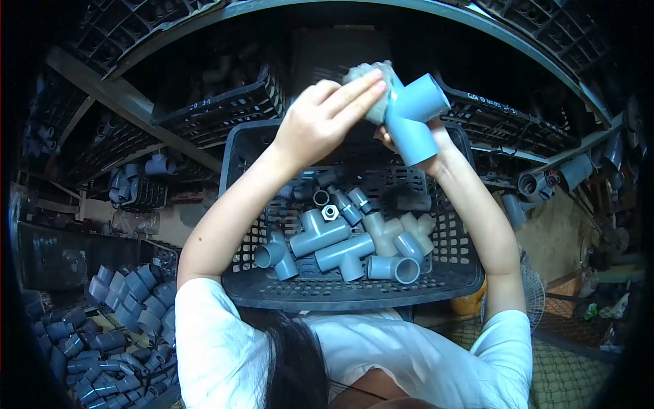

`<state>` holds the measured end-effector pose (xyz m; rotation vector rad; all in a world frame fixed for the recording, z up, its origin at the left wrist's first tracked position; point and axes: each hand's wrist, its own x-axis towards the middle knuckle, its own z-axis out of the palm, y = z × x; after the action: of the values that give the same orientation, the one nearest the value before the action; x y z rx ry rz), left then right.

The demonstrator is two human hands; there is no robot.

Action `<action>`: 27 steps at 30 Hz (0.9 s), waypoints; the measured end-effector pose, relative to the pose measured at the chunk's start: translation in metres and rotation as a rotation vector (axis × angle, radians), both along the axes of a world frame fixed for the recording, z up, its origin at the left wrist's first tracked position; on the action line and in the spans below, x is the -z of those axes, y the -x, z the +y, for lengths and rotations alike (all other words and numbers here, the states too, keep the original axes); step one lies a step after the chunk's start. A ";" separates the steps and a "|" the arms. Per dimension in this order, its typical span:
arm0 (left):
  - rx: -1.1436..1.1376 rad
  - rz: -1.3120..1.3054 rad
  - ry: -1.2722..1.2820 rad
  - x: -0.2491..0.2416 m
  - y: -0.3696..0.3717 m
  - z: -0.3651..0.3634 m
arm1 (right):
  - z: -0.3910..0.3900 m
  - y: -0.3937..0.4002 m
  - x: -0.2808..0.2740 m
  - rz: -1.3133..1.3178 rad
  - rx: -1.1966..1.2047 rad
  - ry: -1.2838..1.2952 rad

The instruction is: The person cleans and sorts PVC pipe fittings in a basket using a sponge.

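Note:
A large blue-grey pipe fitting with angled branches [413, 116] is held up over the far edge of a black crate [354, 300]. My right hand [436, 146] grips it from behind and below, its fingers partly hidden by the fitting. My left hand [330, 112] presses a pale grey cloth [376, 85] against the fitting's left side, fingers together. Inside the crate below lie several grey fittings, among them a tee [346, 253], an elbow [394, 268] and a small piece with a white nut [330, 212].
Black crates [211, 102] stand on racks ahead, with another crate [504, 116] to the right. Many grey fittings [136, 296] are piled at the lower left. More pipe pieces [535, 184] lie at the right, beyond my forearm. A metal bar [300, 8] crosses the top.

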<state>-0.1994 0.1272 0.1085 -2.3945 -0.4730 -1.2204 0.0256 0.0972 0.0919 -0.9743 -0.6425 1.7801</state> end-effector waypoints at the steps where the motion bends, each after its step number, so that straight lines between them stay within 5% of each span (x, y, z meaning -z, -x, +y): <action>1: -0.049 0.006 0.005 -0.002 0.002 0.000 | 0.007 -0.005 0.003 0.067 -0.090 0.013; 4: 0.180 0.116 -0.035 0.002 -0.005 -0.018 | 0.000 0.003 -0.004 0.063 0.046 -0.002; 5: 0.246 0.183 -0.042 -0.003 -0.007 -0.027 | 0.013 -0.013 0.017 0.277 -0.175 -0.058; 6: 0.263 0.207 -0.081 -0.006 -0.009 -0.027 | 0.009 -0.011 0.013 0.200 -0.160 -0.061; 9: 0.086 0.010 -0.029 -0.003 -0.005 -0.007 | -0.015 0.017 -0.020 -0.171 0.096 -0.059; 10: 0.002 -0.019 0.022 -0.005 -0.003 -0.005 | 0.002 0.001 -0.001 -0.055 -0.096 -0.089; 13: 0.088 0.036 0.009 -0.001 -0.001 -0.010 | -0.012 0.017 -0.017 -0.124 0.106 -0.064; 15: 0.152 0.153 -0.078 -0.008 -0.004 -0.020 | 0.002 0.007 -0.005 0.139 -0.102 -0.055; 17: 0.130 0.240 -0.072 -0.019 -0.001 -0.023 | 0.001 0.010 -0.004 0.094 -0.047 -0.009; 19: 0.074 0.034 0.053 -0.009 -0.001 -0.012 | -0.012 0.018 -0.016 -0.104 -0.011 -0.134; 21: -0.002 0.029 0.155 -0.006 0.002 -0.010 | -0.001 0.004 -0.002 -0.034 -0.179 -0.135; 27: 0.314 -0.354 0.731 -0.001 -0.020 -0.042 | -0.012 0.022 -0.029 -0.165 0.122 -0.220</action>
<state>-0.1797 0.0851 0.1090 -2.9340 -0.7804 -1.8841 0.0033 0.0854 0.1212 -0.9931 -0.8450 1.4975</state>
